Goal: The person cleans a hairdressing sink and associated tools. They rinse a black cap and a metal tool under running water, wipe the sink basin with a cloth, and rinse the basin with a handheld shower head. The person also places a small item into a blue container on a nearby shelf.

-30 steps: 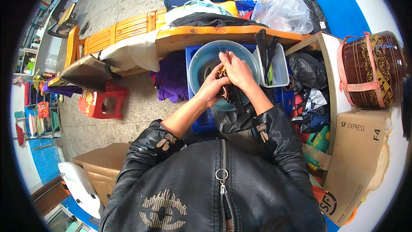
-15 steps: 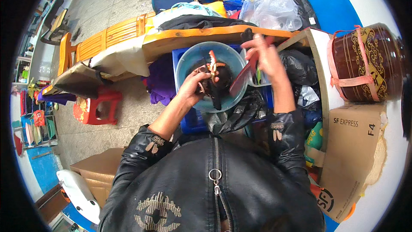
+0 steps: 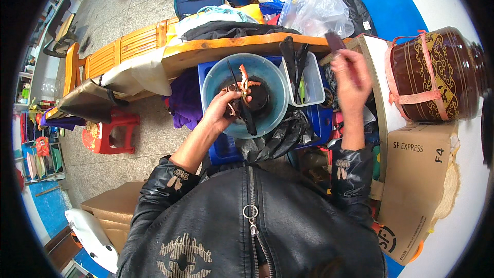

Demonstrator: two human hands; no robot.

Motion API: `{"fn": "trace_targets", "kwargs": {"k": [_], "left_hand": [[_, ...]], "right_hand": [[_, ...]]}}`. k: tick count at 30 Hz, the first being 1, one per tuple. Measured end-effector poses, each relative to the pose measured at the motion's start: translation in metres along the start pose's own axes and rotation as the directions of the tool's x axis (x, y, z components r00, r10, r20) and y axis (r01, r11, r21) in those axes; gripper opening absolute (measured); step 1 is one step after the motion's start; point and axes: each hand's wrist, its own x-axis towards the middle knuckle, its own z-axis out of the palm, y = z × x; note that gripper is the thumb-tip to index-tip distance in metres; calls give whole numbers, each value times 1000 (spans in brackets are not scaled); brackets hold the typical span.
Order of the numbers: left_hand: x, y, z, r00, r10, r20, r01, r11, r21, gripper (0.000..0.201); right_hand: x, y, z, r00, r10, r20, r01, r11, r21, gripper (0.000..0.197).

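Observation:
My left hand (image 3: 223, 107) is closed round a small cluster of slim things held over a round translucent tub. The cluster has an orange-and-gold pronged piece (image 3: 244, 78), a thin dark rod (image 3: 231, 74) and a black bar (image 3: 248, 121); their kinds I cannot make out. Inside the tub (image 3: 278, 116), below that hand, lies a dark rounded mass (image 3: 261, 98). My right hand (image 3: 353, 85), raised to the tub's right and blurred by motion, is closed on a long flat dark-red thing (image 3: 335, 42). Between them is a clear rectangular bin (image 3: 315, 92) holding black long-handled things (image 3: 294, 64).
The tub and bin stand in a blue crate (image 3: 218, 152) with a black plastic bag (image 3: 272, 141) against it. A wooden bench (image 3: 231, 44) piled with clothes and bags lies beyond. At the right are a brown jar (image 3: 427, 77) and a cardboard box (image 3: 417, 170); a red stool (image 3: 116, 131) is left.
My right hand has moved right, away from the tub, carrying the dark-red thing out from over the tub's rim. My left hand stays over the tub, still holding the cluster.

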Motion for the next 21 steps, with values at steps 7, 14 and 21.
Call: {"fn": "trace_targets", "kwargs": {"k": [7,14,21], "left_hand": [[6,-6,-4,1000,-18,0,18,1000,-25,27],[2,-9,-2,999,-32,9,32,999,-31,27],[4,-12,-4,999,-13,42,16,997,-74,25]], "right_hand": [[-53,74,20,810,-94,580,343,877,-337,47],[-58,90,16,822,145,550,192,840,-508,36],[-64,93,25,812,12,583,276,873,-402,33]]}}
